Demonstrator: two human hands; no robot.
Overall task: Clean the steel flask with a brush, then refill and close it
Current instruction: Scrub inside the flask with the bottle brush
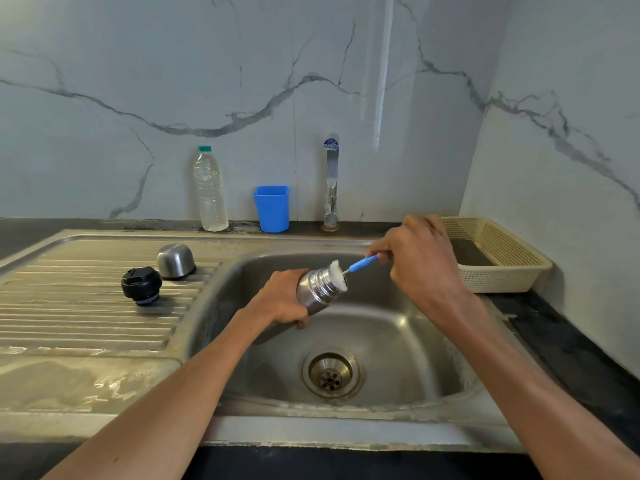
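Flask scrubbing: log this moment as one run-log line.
left hand holds flask over sink | right hand works brush at mouth | lids off

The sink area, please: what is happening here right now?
A person is cleaning a steel flask over the sink. The left hand holds the flask tilted, and the right hand holds a blue brush with its white bristles at the flask's mouth. The black stopper and steel cup sit on the draining board.
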